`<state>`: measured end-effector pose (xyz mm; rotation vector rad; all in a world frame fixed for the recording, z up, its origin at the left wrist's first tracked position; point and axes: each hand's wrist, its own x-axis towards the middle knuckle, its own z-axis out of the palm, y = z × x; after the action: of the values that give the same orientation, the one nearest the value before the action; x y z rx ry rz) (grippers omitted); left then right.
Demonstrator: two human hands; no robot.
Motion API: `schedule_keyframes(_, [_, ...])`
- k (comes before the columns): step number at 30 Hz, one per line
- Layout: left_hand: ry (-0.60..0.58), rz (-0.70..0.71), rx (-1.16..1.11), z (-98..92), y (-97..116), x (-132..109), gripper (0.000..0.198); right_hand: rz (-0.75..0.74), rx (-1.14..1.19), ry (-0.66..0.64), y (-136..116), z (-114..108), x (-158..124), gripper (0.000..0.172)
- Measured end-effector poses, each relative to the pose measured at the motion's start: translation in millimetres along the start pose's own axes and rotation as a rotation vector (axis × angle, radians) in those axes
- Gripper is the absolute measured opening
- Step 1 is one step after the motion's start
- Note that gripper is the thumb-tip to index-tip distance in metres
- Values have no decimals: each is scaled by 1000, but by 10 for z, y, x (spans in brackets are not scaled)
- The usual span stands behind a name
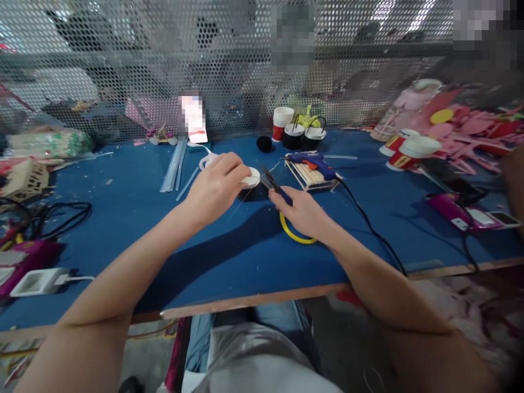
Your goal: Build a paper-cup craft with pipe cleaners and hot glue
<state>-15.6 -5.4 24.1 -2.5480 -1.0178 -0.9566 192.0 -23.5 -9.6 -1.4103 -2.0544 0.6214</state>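
Note:
My left hand [216,188] is closed on a small black paper cup with a white top [250,178], held just above the blue table. A thin wire [242,201] crosses the cup and runs down to the left. In my right hand [305,210] is a pair of pliers [281,192] with dark jaws and blue handles. The jaws point toward the cup, close to its right side; whether they touch the wire I cannot tell. Below my right hand lies a yellow ring [298,237], partly hidden by it.
A blue glue gun [313,164] rests on a wooden stick rack [301,176], its black cord trailing to the front edge. Behind stand black cups with wire handles [293,136] and stacked red-white cups [282,123]. Glue sticks [174,166] and a lit phone [194,120] are left.

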Motion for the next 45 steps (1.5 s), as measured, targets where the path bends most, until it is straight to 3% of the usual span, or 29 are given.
schedule_keyframes(3, [25, 136, 34, 120, -41, -15, 14, -38, 40, -21, -35, 29, -28, 41])
schedule_keyframes(5, [50, 59, -83, 208, -31, -26, 17, -56, 54, -25, -45, 45, -38, 40])
schedule_keyframes(8, [90, -331, -553, 297, 51, -34, 18, -91, 46, 25, -36, 66, -37, 38])
schedule_keyframes(11, [-70, -790, -1308, 322, 161, -20, 23, -155, 0, 125, -18, 83, -27, 35])
schedule_keyframes(13, [-128, -936, -1637, 313, 212, -4, 22, -186, -31, 174, -12, 85, -25, 35])
schedule_keyframes(15, [-81, -982, -1714, 304, 236, 5, 22, -197, -21, 184, -12, 82, -27, 36])
schedule_keyframes(21, [113, -879, -1468, 360, 235, -17, 22, -189, 123, 47, -27, 95, -38, 36])
schedule_keyframes(27, [34, -744, -1285, 395, 202, -55, 22, -125, 163, 11, -51, 64, -49, 35])
schedule_keyframes(30, [12, -533, -939, 401, 110, -90, 23, 6, 317, -27, -8, 27, -24, 41])
schedule_keyframes(34, [209, -55, -325, 430, -39, -145, 13, 112, 579, -82, 58, 25, 15, 43])
schedule_keyframes(37, [222, 164, -75, 442, -75, -173, 20, 136, 579, -131, 49, 59, 10, 43])
schedule_keyframes(45, [181, 77, 69, 449, -14, -173, 18, 118, 301, -150, -97, 96, -41, 36])
